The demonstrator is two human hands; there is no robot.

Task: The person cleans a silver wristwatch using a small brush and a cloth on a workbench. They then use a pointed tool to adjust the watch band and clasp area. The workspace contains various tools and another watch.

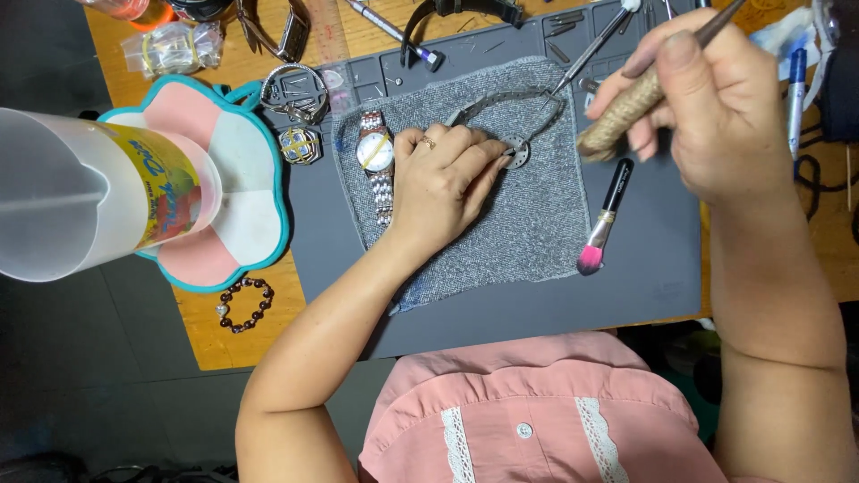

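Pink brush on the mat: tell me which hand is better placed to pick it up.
The right hand, probably. It hovers just above the pink brush, though its grip is on a twine-wrapped tool it would have to put down. The left hand is pressing the watch band onto the grey cloth.
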